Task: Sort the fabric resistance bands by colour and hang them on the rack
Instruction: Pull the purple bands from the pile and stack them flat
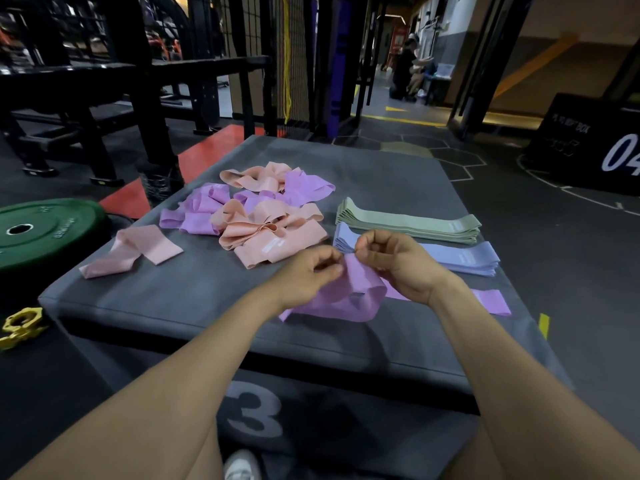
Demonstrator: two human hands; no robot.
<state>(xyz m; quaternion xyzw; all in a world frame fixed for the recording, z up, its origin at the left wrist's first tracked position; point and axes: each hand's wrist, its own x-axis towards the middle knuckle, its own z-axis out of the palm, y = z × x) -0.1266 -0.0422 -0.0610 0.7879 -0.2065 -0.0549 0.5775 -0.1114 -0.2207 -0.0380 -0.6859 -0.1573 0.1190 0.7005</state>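
Left hand (308,271) and right hand (394,261) both pinched one purple band (349,299) at its top edge, near front of grey plyo box (173,299). Just behind: blue stack (460,259), then green stack (412,223). Unsorted pink/purple pile (256,209) left of those stacks.

Grey plyo box (311,403) front showed a big "3". Black box (588,140) at right read "PLYO SOFT BOX" and "04", partly cut off. Green weight plate (52,230) lettering was unreadable.
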